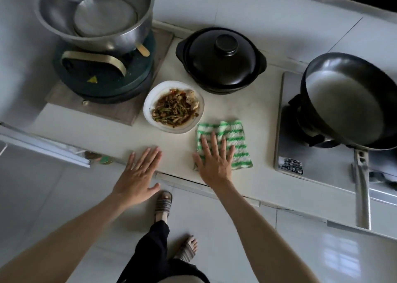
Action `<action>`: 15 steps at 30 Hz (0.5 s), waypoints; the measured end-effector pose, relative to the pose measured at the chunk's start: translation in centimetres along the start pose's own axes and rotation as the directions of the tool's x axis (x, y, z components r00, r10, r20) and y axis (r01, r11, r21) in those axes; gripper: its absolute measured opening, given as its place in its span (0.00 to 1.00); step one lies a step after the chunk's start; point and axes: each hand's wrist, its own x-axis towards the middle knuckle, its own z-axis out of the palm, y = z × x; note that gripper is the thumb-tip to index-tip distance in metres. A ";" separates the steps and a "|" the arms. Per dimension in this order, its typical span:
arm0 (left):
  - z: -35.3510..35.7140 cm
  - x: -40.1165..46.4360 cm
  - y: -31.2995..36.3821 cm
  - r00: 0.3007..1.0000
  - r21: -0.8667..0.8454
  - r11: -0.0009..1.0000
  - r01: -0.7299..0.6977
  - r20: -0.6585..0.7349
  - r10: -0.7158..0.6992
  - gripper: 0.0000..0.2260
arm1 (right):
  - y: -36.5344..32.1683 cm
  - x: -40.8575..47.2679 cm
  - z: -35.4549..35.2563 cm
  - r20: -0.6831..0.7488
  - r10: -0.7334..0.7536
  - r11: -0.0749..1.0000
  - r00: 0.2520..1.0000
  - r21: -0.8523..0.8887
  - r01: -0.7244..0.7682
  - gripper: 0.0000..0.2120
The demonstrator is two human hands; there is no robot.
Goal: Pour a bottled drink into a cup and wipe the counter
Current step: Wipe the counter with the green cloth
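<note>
Green-and-white striped dishcloth lies flat on the pale stone counter, just right of the white plate of stir-fried vegetables, with the right hand pressed on it palm down, fingers spread rather than gripping. Left of the cloth, the left hand hovers open and empty at the counter's front edge. Wiping looks to be the step in hand; no bottle or cup shows, and the next stroke calls for steady downward pressure while steering clear of the plate.
</note>
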 end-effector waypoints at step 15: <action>-0.5 -0.1 1.0 0.998 -0.034 0.999 -0.007 -0.056 0.005 0.49 | -1.1 -1.2 -0.8 0.000 0.045 0.998 0.999 0.044 -0.045 0.27</action>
